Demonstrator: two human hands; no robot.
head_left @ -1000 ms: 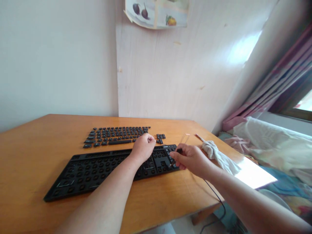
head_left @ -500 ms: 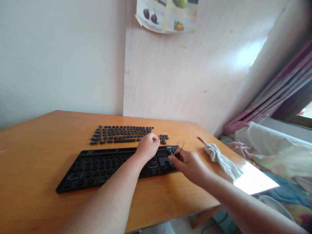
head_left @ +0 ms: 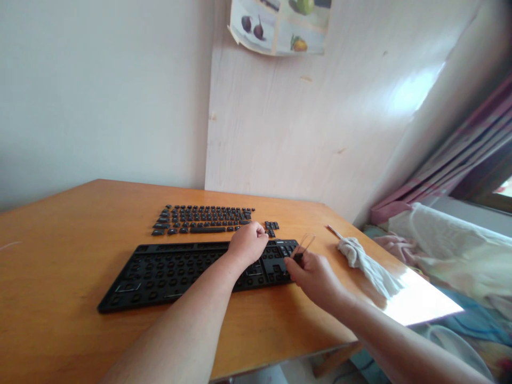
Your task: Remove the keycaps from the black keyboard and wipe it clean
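Note:
A black keyboard [head_left: 160,272] with its keycaps off lies across the middle of the desk, bare switches showing. My left hand [head_left: 250,242] reaches over it, fingers closed near the small group of keycaps [head_left: 272,225] behind the keyboard's right half. What those fingertips hold, if anything, is hidden. In my right hand [head_left: 314,274] is a wire keycap puller [head_left: 306,245], its thin loops pointing up, above the keyboard's right end. Beyond the keyboard, loose black keycaps [head_left: 208,217] are laid out in keyboard-like rows, with a long space bar [head_left: 208,230] in front.
To the right, a stick with a pale cloth [head_left: 368,266] wrapped round it lies on the wooden desk [head_left: 60,256]. A painted fruit sheet [head_left: 280,32] hangs on the wall behind. Bedding [head_left: 448,234] lies past the desk's right edge.
The view has shifted slightly. In my right hand the keycap puller has turned, so its wire loops now spread apart and lean right. My left hand stays near the small keycap group.

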